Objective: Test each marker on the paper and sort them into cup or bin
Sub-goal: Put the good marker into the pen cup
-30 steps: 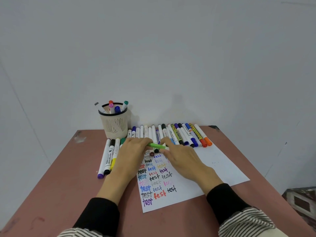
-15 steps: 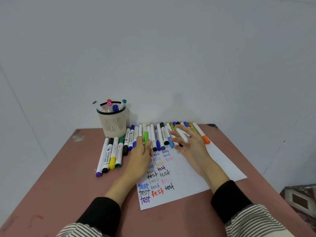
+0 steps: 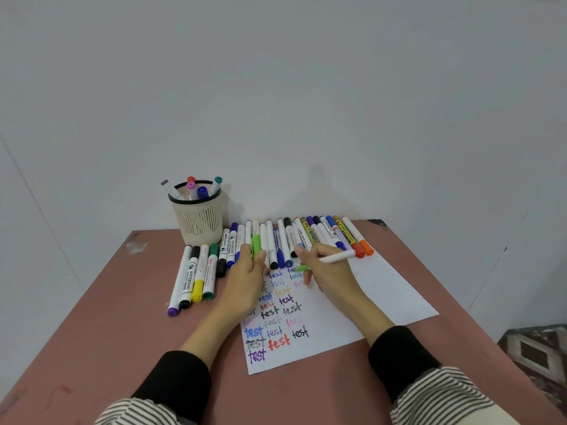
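A reddish-brown counter [image 3: 92,317] fills the lower frame, bearing white paper [image 3: 383,302]. At centre, the right hand [image 3: 329,279] grips a white green-tipped marker [image 3: 334,258]; the left hand [image 3: 248,277] pinches its green cap [image 3: 256,244]. A cream mesh cup [image 3: 198,220] stands upper left.

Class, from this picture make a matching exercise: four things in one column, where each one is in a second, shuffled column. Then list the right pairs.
Things
1. green cap
2. uncapped green marker
3. teal-capped marker
4. purple-capped marker

Places
A. standing in the mesh cup
B. lying on the table, leftmost of the row
C. gripped in the left hand
D. held in the right hand, tip at the paper

Pairs: 1-C, 2-D, 3-A, 4-B
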Demonstrator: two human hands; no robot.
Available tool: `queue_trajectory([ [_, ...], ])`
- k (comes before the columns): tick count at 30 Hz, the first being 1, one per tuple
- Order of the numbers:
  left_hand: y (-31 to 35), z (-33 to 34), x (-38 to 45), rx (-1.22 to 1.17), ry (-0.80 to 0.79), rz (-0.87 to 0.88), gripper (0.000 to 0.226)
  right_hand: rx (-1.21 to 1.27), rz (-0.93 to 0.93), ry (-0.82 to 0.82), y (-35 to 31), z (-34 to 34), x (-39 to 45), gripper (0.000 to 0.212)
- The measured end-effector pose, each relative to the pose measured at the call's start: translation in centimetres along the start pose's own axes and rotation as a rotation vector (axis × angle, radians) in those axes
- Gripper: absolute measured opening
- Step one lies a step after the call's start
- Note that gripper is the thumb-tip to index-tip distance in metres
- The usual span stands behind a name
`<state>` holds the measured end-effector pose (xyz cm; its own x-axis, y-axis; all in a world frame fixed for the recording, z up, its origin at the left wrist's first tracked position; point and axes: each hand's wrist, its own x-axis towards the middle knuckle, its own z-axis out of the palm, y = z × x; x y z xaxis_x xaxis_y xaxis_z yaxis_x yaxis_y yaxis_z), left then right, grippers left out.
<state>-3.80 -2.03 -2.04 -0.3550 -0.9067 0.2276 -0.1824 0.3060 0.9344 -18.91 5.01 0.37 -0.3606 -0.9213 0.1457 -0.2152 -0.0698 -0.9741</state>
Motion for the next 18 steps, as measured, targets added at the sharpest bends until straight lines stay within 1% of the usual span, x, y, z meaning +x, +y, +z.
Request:
queue_trajectory([
  [2,0.0,0.0,0.0,0.002,0.009,0.007,0.02,-0.062,0.005,0.038,0.3,0.2,0.0,0.041],
  [4,0.0,0.1,0.0,0.003,0.015,0.006,0.021,-0.096,0.026,0.049,0.6,0.3,0.0,0.042],
  [9,-0.2,0.1,0.0,0.004,0.02,-0.001,0.022,-0.145,0.003,0.041,1.2,0.4,0.1,0.032],
  [11,-0.2,0.1,0.0,0.013,0.018,-0.001,0.022,-0.174,-0.019,0.029,1.4,0.6,0.1,0.032],
  [14,-0.3,0.0,0.1,0.018,0.016,0.001,0.022,-0.178,-0.03,0.03,1.5,0.7,0.3,0.041],
  [18,-0.3,0.1,0.0,0.018,0.017,-0.004,0.022,-0.156,-0.032,0.017,1.6,0.6,0.3,0.037],
])
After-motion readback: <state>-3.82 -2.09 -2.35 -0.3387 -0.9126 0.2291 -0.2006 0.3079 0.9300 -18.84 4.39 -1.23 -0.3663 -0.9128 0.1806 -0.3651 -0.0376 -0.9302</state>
